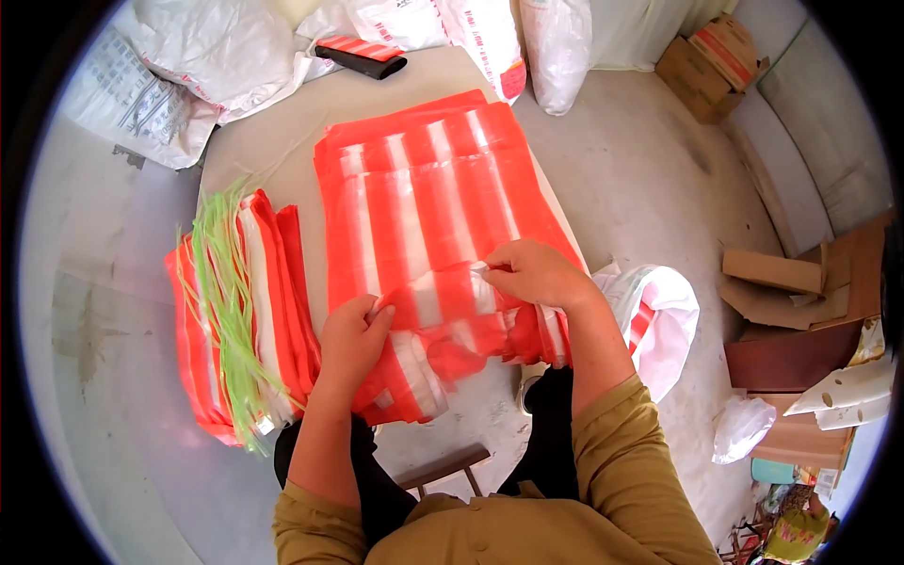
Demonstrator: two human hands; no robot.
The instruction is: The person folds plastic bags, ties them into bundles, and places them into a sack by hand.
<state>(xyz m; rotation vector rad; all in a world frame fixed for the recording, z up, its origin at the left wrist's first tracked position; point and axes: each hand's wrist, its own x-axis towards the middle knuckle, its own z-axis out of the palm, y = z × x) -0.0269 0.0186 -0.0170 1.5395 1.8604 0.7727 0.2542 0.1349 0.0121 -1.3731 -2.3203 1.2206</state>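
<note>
Red-and-white striped plastic bags lie in a flat stack on the table before me. The near end of the top bag is bunched and hangs over the table's front edge. My left hand pinches this bag's edge on the left, thumb against fingers. On the right, my right hand pinches the same edge between thumb and fingertips. To the left stands a folded pile of striped bags, with a bundle of light-green plastic strips draped over it.
A black roll with a striped piece lies at the table's far end. Stuffed white sacks line the back. An open white sack stands to the right. Cardboard boxes sit at the far right, and a wooden stool is below me.
</note>
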